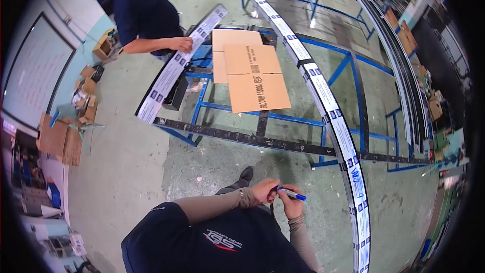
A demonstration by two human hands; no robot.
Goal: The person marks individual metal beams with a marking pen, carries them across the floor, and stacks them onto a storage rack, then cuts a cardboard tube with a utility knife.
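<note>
Close in front of my body, both hands meet around a white and blue marker pen (pixel 293 193). My right hand (pixel 289 205) is closed on the pen's body, and its blue end points to the right. My left hand (pixel 264 191) has its fingers closed at the other end, where a bit of blue shows. Just right of my hands runs a long wrapped profile (pixel 331 106), covered in white printed film. Blue handwriting (pixel 356 178) marks the film on its near part.
A blue and black metal frame (pixel 242 135) carries flat cardboard pieces (pixel 257 83) and a second wrapped profile (pixel 174 68). Another person (pixel 146 15) stands at the far left with a hand on that profile. Long dark profiles (pixel 396 60) lie at the right.
</note>
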